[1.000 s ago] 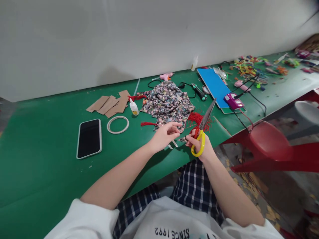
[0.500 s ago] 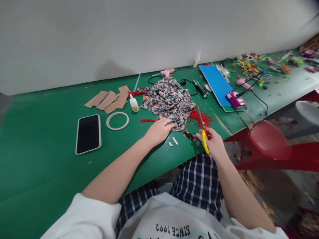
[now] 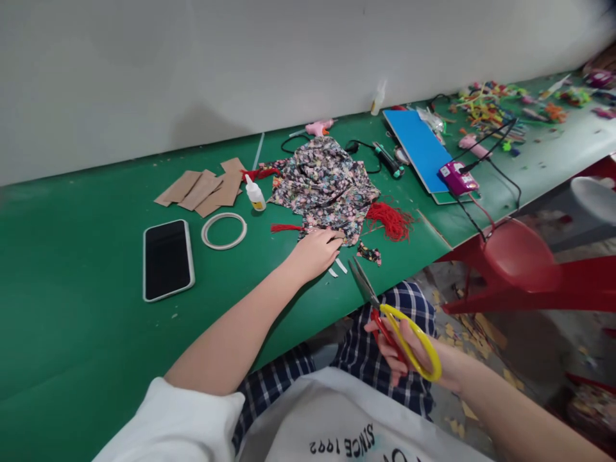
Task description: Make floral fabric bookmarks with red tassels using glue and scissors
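Observation:
My left hand (image 3: 317, 253) lies on the near edge of a crumpled floral cloth (image 3: 327, 179), fingers stretched over it. A small brown edge shows by its fingertips. My right hand (image 3: 402, 350) grips scissors (image 3: 409, 340) with yellow and red handles; they are over my lap at the table edge, blades pointing up and left. Two white strips (image 3: 341, 265) lie between my left hand and the blade tips. A floral scrap (image 3: 369, 253) sits just beyond the blades. Red tassel threads (image 3: 392, 221) lie right of the cloth, and a red tassel (image 3: 285, 228) on its left.
Left on the green table (image 3: 86, 269) are a phone (image 3: 168, 260), a pale ring (image 3: 206, 240), cardboard pieces (image 3: 202, 189) and a glue bottle (image 3: 255, 196). Behind the cloth lies a pink glue gun (image 3: 318, 128). To the right are a blue board (image 3: 418, 147), a purple power box (image 3: 457, 178) with cables and a red stool (image 3: 520, 256).
My right hand has drawn the scissors down toward me, off the red threads and over my lap, and tilted them left. My left hand stays on the cloth.

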Demonstrator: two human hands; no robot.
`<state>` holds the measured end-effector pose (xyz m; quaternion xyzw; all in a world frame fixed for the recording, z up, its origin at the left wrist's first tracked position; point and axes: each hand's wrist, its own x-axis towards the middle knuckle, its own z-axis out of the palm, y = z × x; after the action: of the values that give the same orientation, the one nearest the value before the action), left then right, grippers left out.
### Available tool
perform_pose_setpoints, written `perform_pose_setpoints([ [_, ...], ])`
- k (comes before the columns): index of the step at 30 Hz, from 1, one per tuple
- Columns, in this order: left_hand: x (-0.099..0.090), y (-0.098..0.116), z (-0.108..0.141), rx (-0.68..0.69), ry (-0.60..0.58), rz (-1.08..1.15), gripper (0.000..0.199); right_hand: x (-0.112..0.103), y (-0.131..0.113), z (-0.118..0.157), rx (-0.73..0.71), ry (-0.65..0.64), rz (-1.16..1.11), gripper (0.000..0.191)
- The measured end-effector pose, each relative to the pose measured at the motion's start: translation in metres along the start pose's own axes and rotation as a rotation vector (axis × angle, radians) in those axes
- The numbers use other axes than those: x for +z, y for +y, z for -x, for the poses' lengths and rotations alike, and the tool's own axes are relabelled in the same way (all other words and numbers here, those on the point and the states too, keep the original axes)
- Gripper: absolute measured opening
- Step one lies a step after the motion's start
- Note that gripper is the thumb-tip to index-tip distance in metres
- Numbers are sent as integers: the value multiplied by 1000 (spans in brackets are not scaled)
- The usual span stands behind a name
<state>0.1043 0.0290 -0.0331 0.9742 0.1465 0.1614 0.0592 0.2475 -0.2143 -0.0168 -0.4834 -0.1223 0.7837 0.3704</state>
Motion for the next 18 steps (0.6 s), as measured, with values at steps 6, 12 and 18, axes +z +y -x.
perform_pose_setpoints([
  [6,-1,3,-3,-16,-13,-34,25,19,-25,-8,30,161,56,53],
  [12,-1,2,-4,-7,-19,-57,23,47,-46,-8,43,218,109,46],
  [18,0,1,-4,7,-17,-44,24,55,-45,-15,21,254,113,42],
])
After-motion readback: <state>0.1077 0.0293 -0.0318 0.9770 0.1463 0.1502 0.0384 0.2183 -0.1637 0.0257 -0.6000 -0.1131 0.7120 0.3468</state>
